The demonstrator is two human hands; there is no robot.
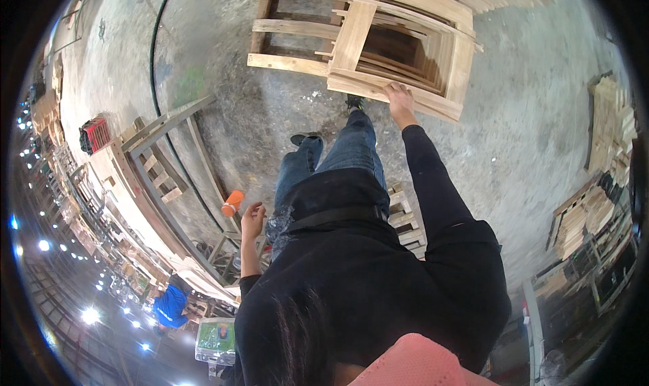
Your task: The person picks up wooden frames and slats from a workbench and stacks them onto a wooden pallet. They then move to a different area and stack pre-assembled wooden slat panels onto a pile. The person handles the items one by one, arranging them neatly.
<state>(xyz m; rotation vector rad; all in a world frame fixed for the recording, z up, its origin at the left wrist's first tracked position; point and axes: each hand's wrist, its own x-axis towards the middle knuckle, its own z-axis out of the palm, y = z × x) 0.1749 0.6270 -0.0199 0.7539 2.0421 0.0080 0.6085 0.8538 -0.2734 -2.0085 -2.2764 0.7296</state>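
Pink fabric (422, 364) | right fingers (393, 88) part-open on wooden frame (354, 37) | left fingers (259, 211) half-curled

red crate (97, 133) by far corner of workbench (145, 213) | orange cylinder (232, 202) beside its right edge | black hose (153, 55) along left side of floor (527, 149) | timber stack (608, 126) toward floor's right edge | blue-shirted co-worker (169, 308) beyond workbench's left edge

Wooden frames (355, 36) ahead, open floor (527, 95) rightward

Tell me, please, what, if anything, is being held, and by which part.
The right hand touches the near edge of the pale, rectangular wooden top frame; whether it grips cannot be told. The left hand appears empty.
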